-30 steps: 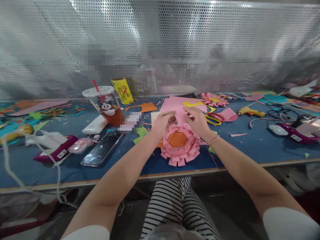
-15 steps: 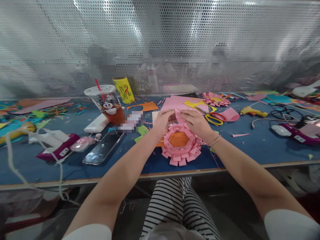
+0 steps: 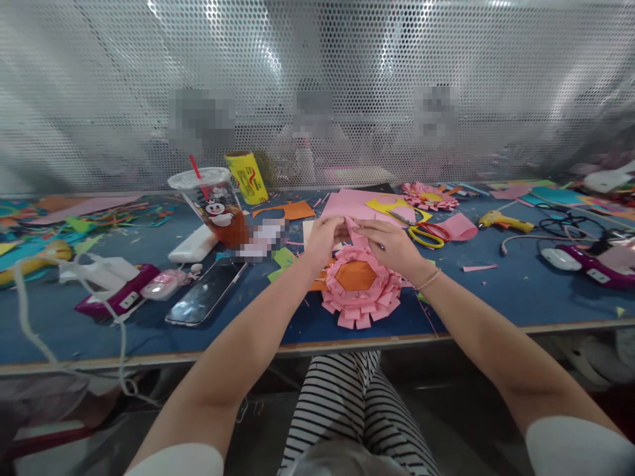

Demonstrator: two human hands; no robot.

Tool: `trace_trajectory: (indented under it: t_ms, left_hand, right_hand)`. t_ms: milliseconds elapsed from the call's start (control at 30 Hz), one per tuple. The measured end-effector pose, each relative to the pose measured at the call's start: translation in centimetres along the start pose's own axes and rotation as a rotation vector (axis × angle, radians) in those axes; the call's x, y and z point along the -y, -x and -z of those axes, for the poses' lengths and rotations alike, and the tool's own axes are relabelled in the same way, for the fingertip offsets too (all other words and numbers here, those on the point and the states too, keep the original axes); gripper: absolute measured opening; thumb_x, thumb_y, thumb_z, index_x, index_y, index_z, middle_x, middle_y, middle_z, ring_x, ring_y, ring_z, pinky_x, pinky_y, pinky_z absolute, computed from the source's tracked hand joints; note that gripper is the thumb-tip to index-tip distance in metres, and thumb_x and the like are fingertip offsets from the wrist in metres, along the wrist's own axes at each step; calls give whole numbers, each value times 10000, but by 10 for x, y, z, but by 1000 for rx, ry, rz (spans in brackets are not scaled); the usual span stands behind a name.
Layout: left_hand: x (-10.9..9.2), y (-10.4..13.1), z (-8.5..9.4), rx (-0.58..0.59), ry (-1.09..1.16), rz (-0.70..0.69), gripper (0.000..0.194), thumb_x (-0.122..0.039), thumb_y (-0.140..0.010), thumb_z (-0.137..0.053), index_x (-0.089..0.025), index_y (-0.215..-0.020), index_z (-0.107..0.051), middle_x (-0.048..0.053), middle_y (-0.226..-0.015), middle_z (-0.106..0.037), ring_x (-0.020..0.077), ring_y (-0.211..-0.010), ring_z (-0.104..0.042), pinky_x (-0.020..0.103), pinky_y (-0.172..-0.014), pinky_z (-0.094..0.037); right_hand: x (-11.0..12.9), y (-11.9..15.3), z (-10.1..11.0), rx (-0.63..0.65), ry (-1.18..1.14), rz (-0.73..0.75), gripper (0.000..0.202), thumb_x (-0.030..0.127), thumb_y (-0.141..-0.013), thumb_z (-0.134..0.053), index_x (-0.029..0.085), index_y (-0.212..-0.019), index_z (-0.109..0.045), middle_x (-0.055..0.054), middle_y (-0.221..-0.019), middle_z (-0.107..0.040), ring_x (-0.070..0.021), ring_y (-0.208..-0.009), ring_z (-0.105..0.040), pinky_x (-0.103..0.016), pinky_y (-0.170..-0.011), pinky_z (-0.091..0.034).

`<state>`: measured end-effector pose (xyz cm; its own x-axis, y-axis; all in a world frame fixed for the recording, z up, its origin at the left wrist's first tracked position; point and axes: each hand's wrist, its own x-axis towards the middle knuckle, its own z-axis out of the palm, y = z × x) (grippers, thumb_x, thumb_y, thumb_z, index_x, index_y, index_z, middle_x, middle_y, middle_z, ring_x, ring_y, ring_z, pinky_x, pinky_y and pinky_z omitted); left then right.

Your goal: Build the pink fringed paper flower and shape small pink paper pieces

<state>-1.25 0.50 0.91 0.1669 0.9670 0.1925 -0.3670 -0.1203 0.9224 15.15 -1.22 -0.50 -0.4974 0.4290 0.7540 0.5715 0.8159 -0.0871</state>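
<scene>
Between my two hands is a piece of pink paper (image 3: 354,231), held upright and pinched by the fingers. My left hand (image 3: 323,239) grips its left edge, fingers closed. From the other side my right hand (image 3: 391,244) grips it, a ring showing on one finger. Just below them, near the table edge, lies a pink paper flower (image 3: 361,311) with an orange centre and layered strip petals. The fingertips partly hide the paper.
A drink cup (image 3: 214,210), a phone (image 3: 206,294) and a purple power strip (image 3: 122,294) stand left. Scissors (image 3: 427,235), a yellow glue gun (image 3: 506,221) and another pink flower (image 3: 429,197) lie right. Pink sheet (image 3: 342,203) lies behind my hands.
My right hand has turned slightly, so its ring now shows. The pink paper between the hands is tilted a little differently; both hands keep hold of it.
</scene>
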Motion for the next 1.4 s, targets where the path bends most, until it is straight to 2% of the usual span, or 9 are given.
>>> trace_trajectory:
  t_ms: [167, 433, 833, 1133, 1300, 1400]
  left_hand:
    - [0, 0, 0, 5, 4, -5, 114, -232, -626, -560, -134, -614, -617, 6, -560, -616, 102, -525, -561, 231, -571, -456]
    - [1, -2, 3, 27, 4, -13, 164, -201, -617, -505, -122, -657, -643, 22, -573, -629, 110, -540, -566, 235, -577, -459]
    - [1, -2, 2, 9, -37, -12, 153, -223, -613, -532, -140, -661, -652, 25, -616, -647, 115, -567, -579, 237, -586, -457]
    - [0, -1, 0, -1, -31, -22, 130, -234, -606, -600, -136, -657, -669, 28, -629, -646, 101, -557, -563, 233, -577, -448]
    - [0, -1, 1, -2, -42, -12, 157, -261, -613, -628, -138, -695, -679, 23, -622, -633, 97, -559, -558, 237, -580, -445]
    - [0, -1, 1, 15, -50, -12, 181, -288, -608, -665, -139, -711, -679, 5, -604, -604, 87, -548, -545, 229, -564, -439]
  right_hand:
    - [0, 0, 1, 4, 10, 9, 385, 56, -795, -395, 184, -1089, -608, -69, -1183, -587, -161, -1089, -544, -342, -945, -465]
    - [1, 1, 1, 26, -1, -13, 410, 55, -791, -391, 206, -1113, -595, -54, -1191, -584, -159, -1093, -542, -354, -952, -457]
    - [0, 0, 0, 55, 59, 34, 390, 80, -802, -396, 213, -1110, -595, -70, -1214, -561, -186, -1084, -538, -385, -920, -466]
    - [-1, 0, 0, 21, 75, 76, 379, 78, -800, -399, 194, -1095, -607, -76, -1193, -573, -183, -1015, -559, -371, -881, -475]
    - [-1, 0, 1, 34, 84, 68, 388, 83, -798, -407, 226, -1100, -603, -55, -1208, -566, -186, -987, -565, -386, -867, -475]
    - [0, 0, 1, 40, 100, 80, 375, 89, -803, -403, 208, -1094, -607, -69, -1209, -563, -185, -989, -565, -379, -872, -472]
